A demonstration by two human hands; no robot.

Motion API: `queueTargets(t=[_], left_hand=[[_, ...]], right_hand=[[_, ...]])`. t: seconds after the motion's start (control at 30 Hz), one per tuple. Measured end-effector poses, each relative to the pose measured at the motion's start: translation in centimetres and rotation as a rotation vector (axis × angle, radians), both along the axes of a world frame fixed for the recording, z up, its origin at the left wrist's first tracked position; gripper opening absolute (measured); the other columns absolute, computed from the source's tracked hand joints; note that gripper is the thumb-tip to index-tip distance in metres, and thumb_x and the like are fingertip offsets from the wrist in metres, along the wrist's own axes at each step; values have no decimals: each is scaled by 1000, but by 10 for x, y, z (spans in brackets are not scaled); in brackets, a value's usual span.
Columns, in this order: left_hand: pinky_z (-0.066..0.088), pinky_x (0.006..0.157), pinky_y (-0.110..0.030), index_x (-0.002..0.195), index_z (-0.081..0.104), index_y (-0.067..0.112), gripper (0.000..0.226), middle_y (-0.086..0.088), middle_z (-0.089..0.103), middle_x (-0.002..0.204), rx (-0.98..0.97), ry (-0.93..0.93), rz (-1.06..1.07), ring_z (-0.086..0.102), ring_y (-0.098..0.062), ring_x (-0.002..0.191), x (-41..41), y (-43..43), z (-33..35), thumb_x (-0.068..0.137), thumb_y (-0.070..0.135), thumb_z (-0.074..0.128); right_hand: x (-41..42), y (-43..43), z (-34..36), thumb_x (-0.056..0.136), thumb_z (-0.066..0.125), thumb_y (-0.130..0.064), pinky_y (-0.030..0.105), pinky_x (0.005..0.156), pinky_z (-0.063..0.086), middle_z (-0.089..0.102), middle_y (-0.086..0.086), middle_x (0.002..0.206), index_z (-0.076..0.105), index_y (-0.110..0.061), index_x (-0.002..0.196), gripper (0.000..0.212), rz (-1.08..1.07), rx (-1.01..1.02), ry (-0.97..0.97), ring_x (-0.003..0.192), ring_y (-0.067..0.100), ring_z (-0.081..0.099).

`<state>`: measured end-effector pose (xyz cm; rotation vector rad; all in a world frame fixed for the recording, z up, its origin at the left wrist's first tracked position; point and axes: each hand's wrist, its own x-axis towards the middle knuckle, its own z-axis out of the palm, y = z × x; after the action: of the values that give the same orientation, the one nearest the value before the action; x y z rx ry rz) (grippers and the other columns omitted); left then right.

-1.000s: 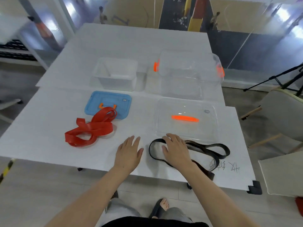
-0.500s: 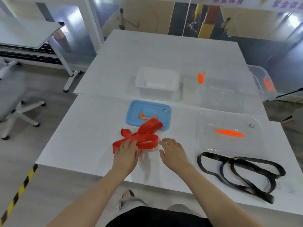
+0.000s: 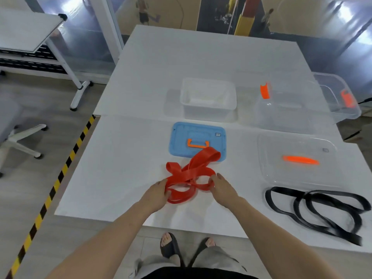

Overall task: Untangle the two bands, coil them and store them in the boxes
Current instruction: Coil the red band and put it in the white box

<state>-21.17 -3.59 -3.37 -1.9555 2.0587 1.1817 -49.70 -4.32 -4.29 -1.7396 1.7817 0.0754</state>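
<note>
A red band point(image 3: 189, 176) lies in a loose heap of loops on the white table point(image 3: 124, 158), its far end draped over a blue lid point(image 3: 198, 140). My left hand point(image 3: 156, 195) grips the heap's left side. My right hand point(image 3: 222, 187) pinches a strand at its right side. A black band point(image 3: 314, 210) lies apart in flat loops near the table's front right edge. A small white box point(image 3: 208, 98) stands open behind the blue lid. A large clear box point(image 3: 302, 105) with orange latches stands open at the back right.
A clear lid point(image 3: 298, 158) with an orange handle lies in front of the clear box. An office chair point(image 3: 12, 125) and another table point(image 3: 26, 31) stand to the left. Yellow-black tape point(image 3: 52, 188) runs along the floor by the table's left edge.
My right hand left the black band and both hands moved to the red band and took hold of it. The view turned left, so the black band now lies at the right.
</note>
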Motion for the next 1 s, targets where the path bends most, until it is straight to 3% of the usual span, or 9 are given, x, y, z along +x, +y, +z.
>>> queueTargets(t=[0.07, 0.2, 0.37, 0.5, 0.67, 0.83, 1.0], left_hand=[[51, 101, -38, 147, 51, 20, 45, -7, 66, 134, -12, 28, 59, 63, -28, 122, 2, 3, -4, 102, 26, 53], [48, 97, -36, 139, 56, 15, 36, -11, 66, 125, -22, 71, 114, 62, -30, 119, 4, 9, 3, 104, 22, 54], [40, 108, -30, 149, 52, 17, 44, -6, 58, 142, -53, 148, 243, 55, -24, 133, 8, 9, 30, 106, 26, 55], [41, 108, -27, 141, 61, 21, 35, 4, 63, 134, -218, 332, 333, 57, -12, 123, -2, -5, 72, 105, 23, 59], [47, 112, -28, 137, 66, 31, 34, 14, 67, 138, -159, 623, 315, 60, 1, 127, -13, -18, 122, 103, 23, 64], [55, 97, -21, 117, 77, 22, 25, 3, 80, 115, -193, 818, 282, 73, -8, 108, -16, -11, 156, 101, 7, 64], [56, 92, -38, 93, 76, 13, 3, -13, 77, 96, -212, 921, 338, 70, -19, 91, -13, -10, 172, 91, 14, 75]], right_hand=[[3, 2, 4, 100, 53, -15, 43, 89, 53, 57, 3, 115, 57, -18, 107, 9, -13, -52, -77, 102, 27, 63], [2, 10, 28, 100, 63, -15, 26, 91, 49, 53, -4, 114, 63, -23, 106, 10, -30, -193, -264, 94, 11, 59], [3, 3, 86, 95, 72, -14, 18, 84, 49, 62, -12, 106, 57, -32, 111, 29, -88, -370, -416, 92, 4, 62], [16, -6, 134, 86, 83, -16, 17, 92, 53, 69, -12, 112, 57, -40, 118, 48, -68, -267, -566, 102, 5, 67], [31, -15, 176, 77, 90, -13, 16, 93, 53, 76, -12, 103, 66, -32, 106, 42, -110, -299, -700, 102, 2, 72], [42, -25, 214, 79, 88, -7, 24, 91, 57, 79, -8, 100, 74, -23, 102, 31, -56, -360, -821, 97, 11, 76], [50, -33, 237, 82, 85, -2, 25, 91, 58, 76, 1, 103, 76, -18, 105, 30, 10, -367, -883, 96, 16, 75]])
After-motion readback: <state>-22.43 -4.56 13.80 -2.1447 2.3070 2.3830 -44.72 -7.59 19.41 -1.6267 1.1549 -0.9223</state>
